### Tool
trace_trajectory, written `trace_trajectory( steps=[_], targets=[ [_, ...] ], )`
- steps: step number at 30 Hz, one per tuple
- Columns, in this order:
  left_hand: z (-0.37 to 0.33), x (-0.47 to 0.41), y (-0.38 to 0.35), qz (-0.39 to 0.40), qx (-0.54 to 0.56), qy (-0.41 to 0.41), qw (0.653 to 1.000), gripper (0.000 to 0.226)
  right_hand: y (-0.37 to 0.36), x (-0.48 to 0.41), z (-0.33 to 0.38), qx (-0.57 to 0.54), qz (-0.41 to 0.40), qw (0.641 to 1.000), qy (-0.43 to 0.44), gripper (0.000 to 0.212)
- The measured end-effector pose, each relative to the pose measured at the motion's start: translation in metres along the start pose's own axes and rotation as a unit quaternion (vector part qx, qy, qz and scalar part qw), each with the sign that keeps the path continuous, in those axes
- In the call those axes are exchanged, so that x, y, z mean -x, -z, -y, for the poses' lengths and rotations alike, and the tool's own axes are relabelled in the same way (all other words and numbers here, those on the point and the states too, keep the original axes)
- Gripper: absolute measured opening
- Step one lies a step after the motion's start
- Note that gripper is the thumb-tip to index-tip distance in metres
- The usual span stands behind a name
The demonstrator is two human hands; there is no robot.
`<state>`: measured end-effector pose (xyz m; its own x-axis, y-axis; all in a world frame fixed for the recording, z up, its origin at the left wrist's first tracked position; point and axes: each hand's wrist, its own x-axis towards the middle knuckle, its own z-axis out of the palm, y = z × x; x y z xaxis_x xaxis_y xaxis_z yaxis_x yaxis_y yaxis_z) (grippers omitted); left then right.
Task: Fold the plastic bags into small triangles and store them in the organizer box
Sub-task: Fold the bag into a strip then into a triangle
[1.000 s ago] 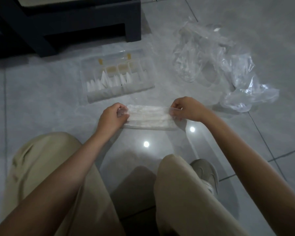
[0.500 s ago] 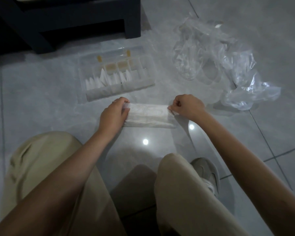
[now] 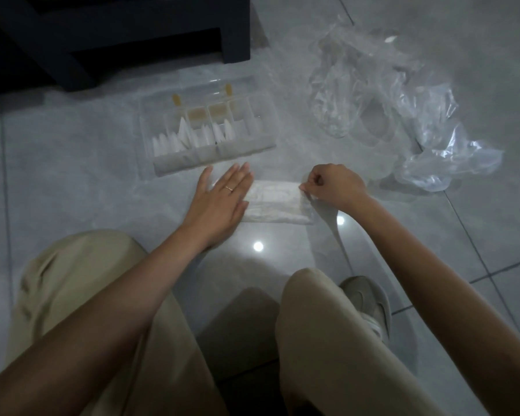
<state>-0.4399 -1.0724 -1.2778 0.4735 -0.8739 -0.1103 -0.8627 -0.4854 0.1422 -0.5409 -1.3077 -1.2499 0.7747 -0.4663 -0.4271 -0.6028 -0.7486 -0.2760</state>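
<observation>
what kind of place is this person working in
Probably a room at home, on the floor: a glossy grey tiled floor, a dark furniture frame standing on it, and an organizer box, loose plastic bags and a folded bag lying straight on the tiles.

Glossy grey tiled floor (image 3: 72, 175). Lying on it: clear box (image 3: 213, 160), near a dark furniture leg (image 3: 234, 28); folded bag (image 3: 275, 202), flat, just before the box; loose bags (image 3: 418, 121), heaped at right; shoe (image 3: 370, 301).
</observation>
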Motion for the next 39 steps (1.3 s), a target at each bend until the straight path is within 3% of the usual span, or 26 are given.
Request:
trace_trajectory(
  steps=[3,13,16,18,21,24,27,31,36,39],
  targets=[
    [0.005,0.003,-0.013,0.063,-0.021,0.020,0.998,0.072,-0.001,0.001,0.000,-0.001,-0.007,1.000,-0.002,0.027],
    [0.005,0.005,-0.019,0.045,-0.040,0.036,0.998,0.075,-0.002,0.010,-0.031,-0.092,-0.054,0.991,-0.077,0.014],
    [0.004,0.005,-0.019,0.049,-0.042,0.041,0.997,0.077,-0.007,0.024,-0.023,-0.025,-0.183,0.981,-0.057,0.017],
    [0.003,0.005,-0.019,0.044,-0.041,0.041,0.997,0.078,-0.021,0.036,0.002,0.013,-0.271,0.962,0.042,0.030],
    [0.002,0.005,-0.017,0.041,-0.040,0.048,0.997,0.075,-0.055,0.049,0.056,0.034,-0.172,0.968,0.178,0.052],
    [0.000,0.007,-0.014,0.050,-0.052,0.043,0.996,0.069,-0.087,0.049,0.093,0.077,-0.099,0.969,0.211,0.064],
    [0.000,0.007,-0.014,0.040,-0.063,0.043,0.996,0.071,-0.099,0.043,0.086,0.060,-0.066,0.979,0.185,0.071],
    [-0.001,0.006,-0.015,0.043,-0.058,0.059,0.996,0.081,-0.091,0.049,0.043,0.076,-0.079,0.984,0.142,0.073],
    [0.001,0.009,-0.013,0.059,-0.060,0.093,0.992,0.088,-0.075,0.064,-0.013,0.041,-0.119,0.992,0.017,0.074],
    [0.004,0.011,-0.007,0.086,-0.052,0.134,0.986,0.094,-0.066,0.067,-0.020,0.066,-0.059,0.995,-0.054,0.071]
  ],
)
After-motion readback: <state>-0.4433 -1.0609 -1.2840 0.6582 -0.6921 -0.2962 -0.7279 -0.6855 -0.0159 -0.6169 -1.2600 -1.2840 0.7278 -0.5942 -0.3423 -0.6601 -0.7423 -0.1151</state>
